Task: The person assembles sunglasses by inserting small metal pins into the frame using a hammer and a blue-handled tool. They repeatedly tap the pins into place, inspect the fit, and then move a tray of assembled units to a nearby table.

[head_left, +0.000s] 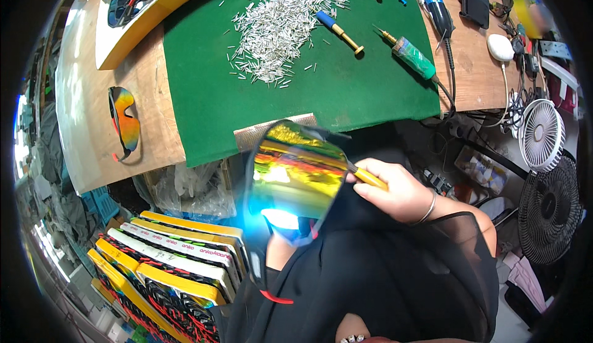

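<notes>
A pair of wraparound sunglasses (302, 179) with a large yellow-orange mirrored lens and dark frame is held up over my lap. One dark arm with a red tip hangs down at its left. My left hand (281, 250) is under and behind the lens, holding the sunglasses; its fingers are mostly hidden. A bright bluish-white glare covers the lens's lower part. My right hand (395, 192) is closed around a slim tool with a yellow handle (370, 179). The tool points at the right edge of the lens, and its tip cannot be made out.
A green mat (204, 96) carries a pile of small silver pins (278, 28), blue-handled tools (340, 32) and a green-handled corded tool (412, 58). Other mirrored sunglasses (126, 124) lie at left. Trays of eyewear (179, 253) stand lower left; fans (542, 134) are at right.
</notes>
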Motion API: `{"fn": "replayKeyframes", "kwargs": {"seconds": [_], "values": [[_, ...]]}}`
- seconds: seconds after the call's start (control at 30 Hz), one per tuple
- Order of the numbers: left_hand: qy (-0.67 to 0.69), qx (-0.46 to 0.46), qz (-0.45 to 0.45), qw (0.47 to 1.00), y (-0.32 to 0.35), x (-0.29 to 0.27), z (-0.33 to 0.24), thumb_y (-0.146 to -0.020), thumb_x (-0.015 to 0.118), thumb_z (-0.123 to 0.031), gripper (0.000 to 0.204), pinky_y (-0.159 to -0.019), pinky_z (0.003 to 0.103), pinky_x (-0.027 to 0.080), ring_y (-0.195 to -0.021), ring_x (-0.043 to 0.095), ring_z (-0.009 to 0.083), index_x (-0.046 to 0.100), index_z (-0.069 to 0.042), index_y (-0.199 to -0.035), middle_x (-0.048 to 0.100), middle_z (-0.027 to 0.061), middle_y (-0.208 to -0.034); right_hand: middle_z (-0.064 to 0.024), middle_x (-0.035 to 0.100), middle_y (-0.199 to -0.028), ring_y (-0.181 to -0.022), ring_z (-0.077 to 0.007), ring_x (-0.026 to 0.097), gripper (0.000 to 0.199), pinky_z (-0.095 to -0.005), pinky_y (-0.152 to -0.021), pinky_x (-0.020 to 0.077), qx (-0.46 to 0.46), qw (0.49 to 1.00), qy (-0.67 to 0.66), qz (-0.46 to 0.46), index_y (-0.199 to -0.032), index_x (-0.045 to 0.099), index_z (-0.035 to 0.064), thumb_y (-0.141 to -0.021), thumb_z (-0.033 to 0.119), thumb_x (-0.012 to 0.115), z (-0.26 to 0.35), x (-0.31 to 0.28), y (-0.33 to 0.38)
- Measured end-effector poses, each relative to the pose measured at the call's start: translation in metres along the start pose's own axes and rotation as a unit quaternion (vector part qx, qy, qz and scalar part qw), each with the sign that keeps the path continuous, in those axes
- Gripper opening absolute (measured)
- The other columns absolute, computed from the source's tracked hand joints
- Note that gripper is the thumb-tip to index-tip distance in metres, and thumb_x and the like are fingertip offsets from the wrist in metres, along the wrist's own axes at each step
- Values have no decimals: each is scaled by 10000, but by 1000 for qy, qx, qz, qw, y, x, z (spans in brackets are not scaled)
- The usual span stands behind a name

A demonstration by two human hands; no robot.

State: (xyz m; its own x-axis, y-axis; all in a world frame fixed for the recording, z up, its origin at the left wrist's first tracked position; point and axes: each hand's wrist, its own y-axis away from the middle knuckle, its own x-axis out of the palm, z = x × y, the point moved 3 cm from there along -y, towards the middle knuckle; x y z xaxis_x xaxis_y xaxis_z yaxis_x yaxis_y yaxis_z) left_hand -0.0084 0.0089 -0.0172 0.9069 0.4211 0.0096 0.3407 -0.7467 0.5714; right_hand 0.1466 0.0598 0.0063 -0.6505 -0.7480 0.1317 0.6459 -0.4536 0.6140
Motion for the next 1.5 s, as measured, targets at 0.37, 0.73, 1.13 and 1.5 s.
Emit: {"fn": "replayKeyframes", "kwargs": {"seconds": [0.37, 0.73, 1.13, 1.5], "values": [[51, -18, -12, 998, -1, 3, 0, -909, 453, -212, 267, -418, 178, 259, -445, 367, 50, 568, -18, -767, 439, -8, -538, -109, 490, -746, -682, -257, 529, 261, -310, -610, 450, -216, 916, 304, -146, -931, 513, 6, -714, 100, 625, 3, 3, -1], [104, -6, -10, 995, -5, -1, 10, -902, 470, -216, 256, -411, 175, 264, -445, 381, 42, 565, -21, -766, 473, -1, -542, -117, 503, -770, -680, -267, 531, 285, -325, -609, 448, -282, 810, 468, -211, -945, 508, 1, -718, 127, 626, 9, 3, 2], [120, 89, 5, 989, -17, -27, -21, -909, 453, -192, 196, -401, 170, 307, -459, 412, 37, 563, -31, -889, 630, 104, -766, -131, 512, -843, -798, -284, 524, 418, -365, -701, 428, -121, 871, 475, -29, -1014, 507, 30, -696, 259, 650, -23, -7, 13], [92, -18, 22, 995, -14, -5, -21, -914, 408, -146, 224, -391, 174, 276, -424, 376, 46, 535, -14, -785, 601, 74, -686, -169, 517, -979, -893, -290, 507, 397, -332, -832, 390, -93, 701, 424, -565, -1126, 475, -2, -833, 258, 540, 4, -158, 59]]}}
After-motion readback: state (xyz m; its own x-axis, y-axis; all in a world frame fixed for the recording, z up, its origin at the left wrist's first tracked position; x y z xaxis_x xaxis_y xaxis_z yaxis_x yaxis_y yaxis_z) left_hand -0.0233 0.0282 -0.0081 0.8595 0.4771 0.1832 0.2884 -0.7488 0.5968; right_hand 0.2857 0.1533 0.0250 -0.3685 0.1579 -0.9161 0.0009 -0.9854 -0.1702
